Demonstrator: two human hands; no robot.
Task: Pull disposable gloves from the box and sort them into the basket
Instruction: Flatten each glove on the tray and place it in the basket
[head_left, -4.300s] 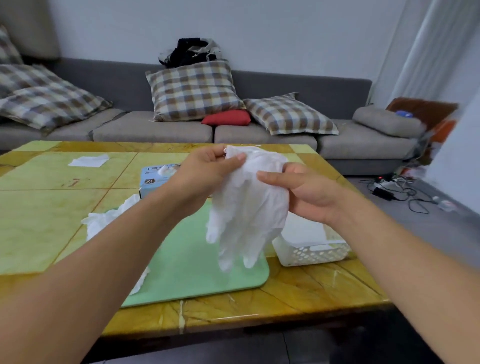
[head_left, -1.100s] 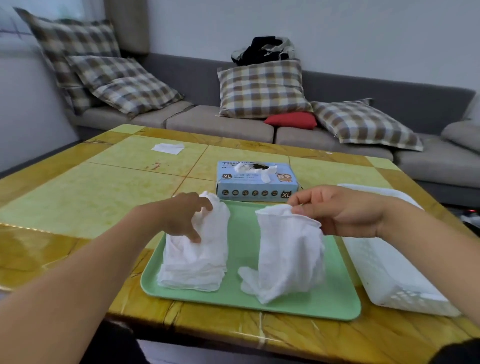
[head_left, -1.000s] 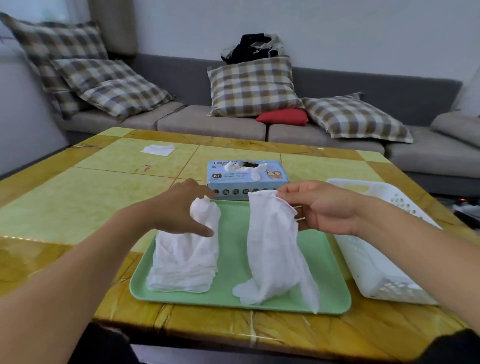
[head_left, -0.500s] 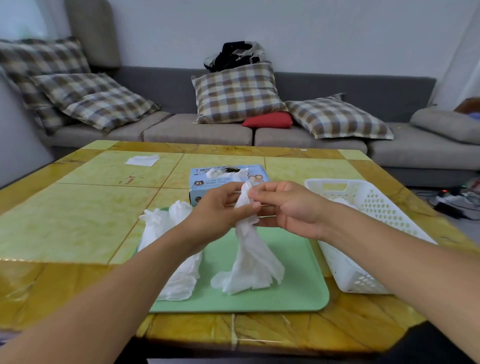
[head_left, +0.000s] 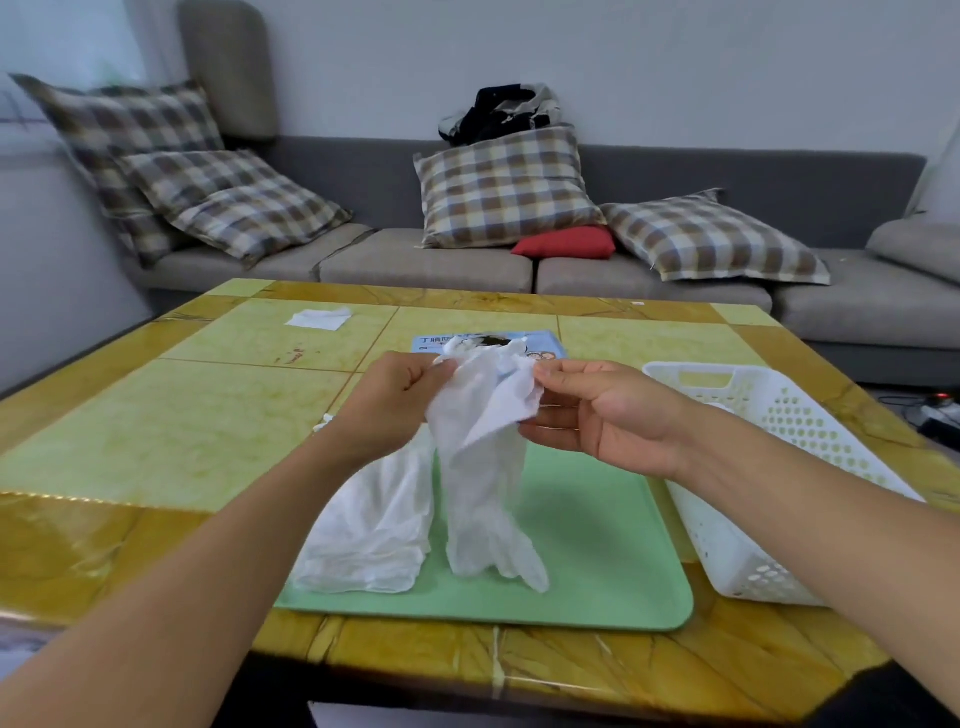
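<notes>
Change: Half a second before, both hands had pinched the glove's top close together; by this moment they had drawn apart and higher, spreading its cuff, and the camera had swung slightly.
Left hand: the left hand (head_left: 387, 402) pinched the left edge of the cuff, fingers curled and clamped on it.
Right hand: the right hand (head_left: 597, 410) pinched the right edge between thumb and forefinger, the other fingers loosely extended below.
Glove: the glove (head_left: 485, 462) hung upright between the two hands above the green tray (head_left: 597, 561), its finger end crumpled on the tray surface.
Glove relative to fingers: the cuff sat directly in both pinches; the body drooped below them toward the tray.
Other gloves: a heap of gloves (head_left: 371, 525) lay on the tray's left part, just left of the hanging glove.
Box: the glove box (head_left: 543, 345) stood just behind the tray, mostly hidden by the hands.
Basket: the white basket (head_left: 779, 467) stood on the table (head_left: 156, 431) just right of the tray.
Step, as judged: straightening the glove before placing it in the basket.
Doing it well: keep both pinches at the cuff edge, lift until the finger end clears the tray, then carry it right over the basket rim without snagging.
</notes>
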